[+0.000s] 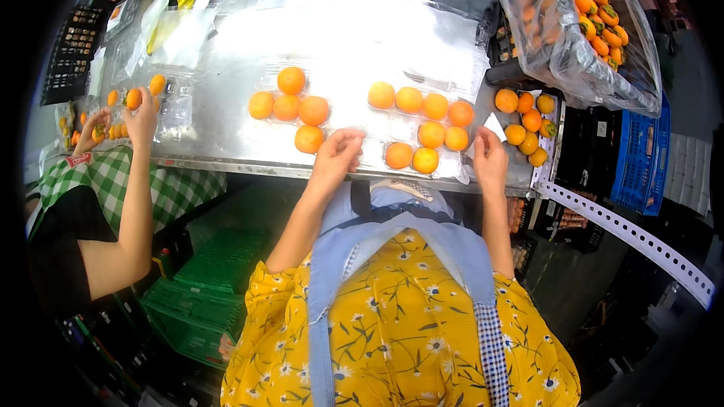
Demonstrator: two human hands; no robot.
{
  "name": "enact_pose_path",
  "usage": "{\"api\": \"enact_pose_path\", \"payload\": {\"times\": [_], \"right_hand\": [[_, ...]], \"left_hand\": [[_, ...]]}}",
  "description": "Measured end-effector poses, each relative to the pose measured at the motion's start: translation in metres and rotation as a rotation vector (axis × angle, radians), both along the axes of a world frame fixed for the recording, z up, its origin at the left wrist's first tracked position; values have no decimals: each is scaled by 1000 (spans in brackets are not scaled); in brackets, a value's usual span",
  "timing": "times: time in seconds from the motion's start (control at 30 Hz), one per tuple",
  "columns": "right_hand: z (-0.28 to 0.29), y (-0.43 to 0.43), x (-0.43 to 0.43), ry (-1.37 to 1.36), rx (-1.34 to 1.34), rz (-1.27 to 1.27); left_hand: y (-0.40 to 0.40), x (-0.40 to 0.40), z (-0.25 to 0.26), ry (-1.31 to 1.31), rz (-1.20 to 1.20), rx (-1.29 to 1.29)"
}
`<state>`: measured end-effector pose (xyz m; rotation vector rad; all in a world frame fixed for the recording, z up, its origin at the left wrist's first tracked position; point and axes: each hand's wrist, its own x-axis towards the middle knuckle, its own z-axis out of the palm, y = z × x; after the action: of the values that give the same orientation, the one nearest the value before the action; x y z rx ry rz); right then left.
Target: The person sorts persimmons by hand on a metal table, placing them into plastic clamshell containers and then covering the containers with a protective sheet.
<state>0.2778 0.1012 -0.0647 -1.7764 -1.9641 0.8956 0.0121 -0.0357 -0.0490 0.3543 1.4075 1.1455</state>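
Rows of orange persimmons (435, 106) sit in a clear plastic tray (400, 127) on the metal table before me, and some of its cells hold no fruit. My left hand (337, 155) is at the tray's left side with fingers curled and no fruit in it. Close to that hand lies a persimmon (309, 139), part of a second group of persimmons (286, 107) in clear packaging. My right hand (491, 161) is beyond the tray's right side, fingertips near a white slip (495, 126); whether it grips the slip is unclear.
Loose persimmons (529, 120) lie at the table's right end. Behind them stands a plastic-lined crate (588, 68) of persimmons. At left, a co-worker's hand (140, 118) holds a persimmon. A perforated metal strip (628, 240) juts out at right. Green crates (192, 316) stand below left.
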Motion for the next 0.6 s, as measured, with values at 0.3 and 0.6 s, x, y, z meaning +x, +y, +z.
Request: {"api": "enact_pose_path", "payload": {"times": [0.3,0.6], "right_hand": [[22,-1,-6,-99,250,480],[9,17,9,58,334,663]], "left_hand": [[-15,41,3,69,61,-26],[-28,81,7,95,177,-106]]}}
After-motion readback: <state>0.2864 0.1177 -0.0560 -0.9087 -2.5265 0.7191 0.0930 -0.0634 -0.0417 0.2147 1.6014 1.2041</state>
